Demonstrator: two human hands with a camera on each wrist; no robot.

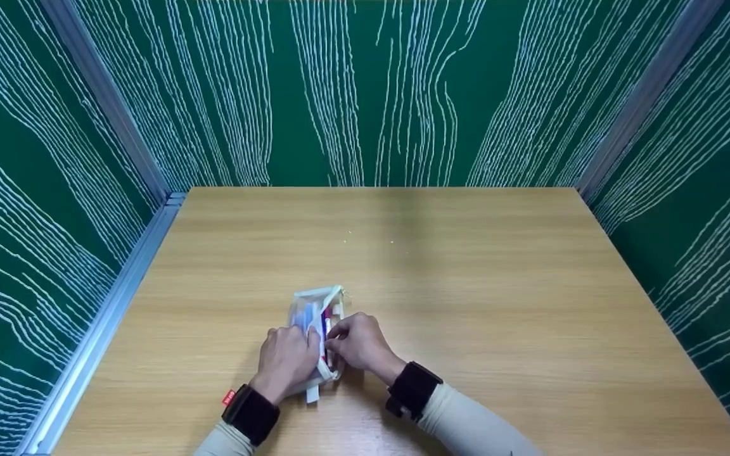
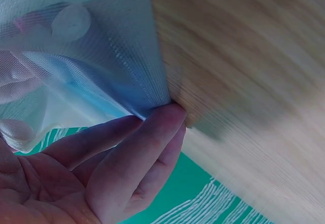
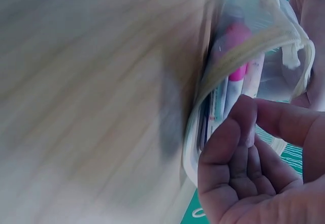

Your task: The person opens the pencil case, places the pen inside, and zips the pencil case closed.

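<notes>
A pale see-through mesh pencil case (image 1: 333, 292) lies on the table with its opening toward the right and several pens inside. My left hand (image 1: 286, 358) holds the case from the left; in the left wrist view its fingers (image 2: 157, 127) curl against the mesh at the lower edge. At the opening is my right hand (image 1: 362, 342), thumb and index finger pinched together on a whitish pen (image 3: 254, 76), whose lower part the fingers mostly hide. Beside it in the right wrist view lies a pen with a pink cap (image 3: 236, 71). A pale zipper band (image 3: 244, 46) arches over the pens.
The wood-grain table (image 1: 498, 285) stretches away beyond both hands. Green walls (image 1: 492, 82) with white wavy lines enclose it at the back and sides, and a metal rail (image 1: 105, 329) runs along the left edge.
</notes>
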